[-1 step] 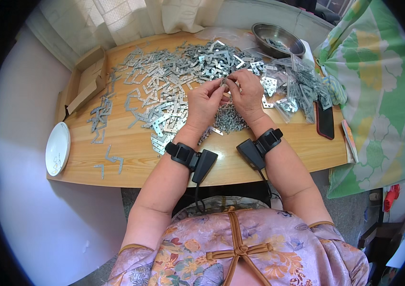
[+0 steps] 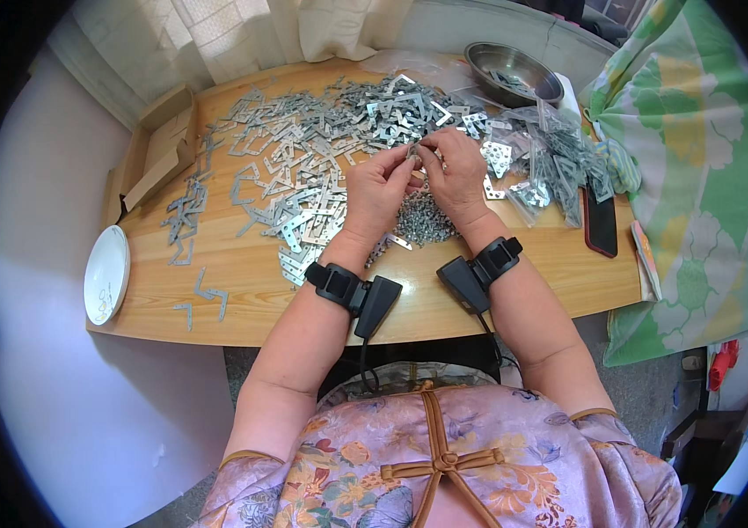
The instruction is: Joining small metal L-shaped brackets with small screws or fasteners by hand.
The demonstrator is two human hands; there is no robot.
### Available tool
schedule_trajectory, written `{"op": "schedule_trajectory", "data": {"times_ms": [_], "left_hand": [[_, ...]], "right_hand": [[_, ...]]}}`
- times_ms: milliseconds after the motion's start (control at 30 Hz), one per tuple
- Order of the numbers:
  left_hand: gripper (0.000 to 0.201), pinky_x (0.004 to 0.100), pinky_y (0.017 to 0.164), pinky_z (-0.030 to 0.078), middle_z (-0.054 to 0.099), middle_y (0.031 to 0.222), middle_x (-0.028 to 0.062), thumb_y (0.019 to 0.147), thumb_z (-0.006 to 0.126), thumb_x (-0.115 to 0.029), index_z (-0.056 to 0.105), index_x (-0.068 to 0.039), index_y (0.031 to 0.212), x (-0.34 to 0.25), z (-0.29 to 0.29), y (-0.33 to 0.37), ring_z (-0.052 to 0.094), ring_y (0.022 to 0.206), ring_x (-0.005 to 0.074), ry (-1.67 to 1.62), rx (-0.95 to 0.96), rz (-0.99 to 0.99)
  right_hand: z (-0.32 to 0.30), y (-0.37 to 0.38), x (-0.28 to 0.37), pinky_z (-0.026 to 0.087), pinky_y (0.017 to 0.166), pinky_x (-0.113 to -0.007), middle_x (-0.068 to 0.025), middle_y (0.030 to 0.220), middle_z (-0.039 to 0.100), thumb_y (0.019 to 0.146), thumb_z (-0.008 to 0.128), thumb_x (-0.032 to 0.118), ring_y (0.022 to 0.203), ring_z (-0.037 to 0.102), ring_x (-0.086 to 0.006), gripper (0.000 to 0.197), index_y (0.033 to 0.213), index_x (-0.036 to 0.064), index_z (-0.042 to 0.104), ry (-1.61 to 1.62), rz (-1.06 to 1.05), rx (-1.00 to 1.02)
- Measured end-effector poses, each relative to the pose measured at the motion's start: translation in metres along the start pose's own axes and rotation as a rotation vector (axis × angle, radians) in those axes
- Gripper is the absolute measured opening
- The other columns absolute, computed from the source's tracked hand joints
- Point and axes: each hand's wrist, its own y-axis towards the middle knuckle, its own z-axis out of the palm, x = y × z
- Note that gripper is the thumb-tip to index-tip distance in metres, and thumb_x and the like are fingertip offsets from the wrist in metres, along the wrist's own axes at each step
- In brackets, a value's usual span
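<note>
My left hand (image 2: 378, 183) and my right hand (image 2: 455, 176) meet over the middle of the table, thumbs and fingers pinched together. Between the fingertips is a small greyish piece, mostly hidden, whose kind I cannot make out. Below the hands lies a heap of small metal screws (image 2: 426, 222). Around and beyond them spreads a large pile of flat L-shaped metal corner brackets (image 2: 303, 145) with holes. Just right of my right hand lies a shiny wider metal plate (image 2: 497, 158) with holes.
Clear plastic bags of metal parts (image 2: 558, 150) and a phone (image 2: 601, 224) lie to the right. Behind them stands a steel bowl (image 2: 554, 85). An open cardboard box (image 2: 182, 141), a white plate (image 2: 101, 275) and loose brackets (image 2: 187, 211) are at the left. Green patterned fabric (image 2: 690, 202) hangs at right.
</note>
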Motion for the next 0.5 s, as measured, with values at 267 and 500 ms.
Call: {"op": "schedule_trajectory", "data": {"times_ms": [267,500], "left_hand": [[0.024,0.0234,0.061,0.053,0.064,0.088,0.0111,0.086,0.053,-0.005,0.057,0.003,0.107,0.0029,-0.0028,0.0027,0.063,0.069,0.0143,-0.072,0.006,-0.022],[0.023,0.0234,0.061,0.053,0.064,0.087,0.0110,0.085,0.054,-0.006,0.057,0.003,0.107,-0.0015,0.0002,0.0005,0.063,0.070,0.0143,-0.007,-0.017,0.019]], "right_hand": [[-0.0018,0.0018,0.0010,0.039,0.064,-0.034,-0.0054,0.074,0.054,0.071,0.062,0.013,0.072,0.053,-0.0247,0.009,0.076,0.0079,0.056,-0.018,-0.024,0.002],[-0.0005,-0.0001,0.0006,0.039,0.064,-0.034,-0.0053,0.075,0.055,0.072,0.062,0.014,0.071,0.053,-0.0248,0.009,0.075,0.0078,0.056,0.024,0.055,0.017]]}}
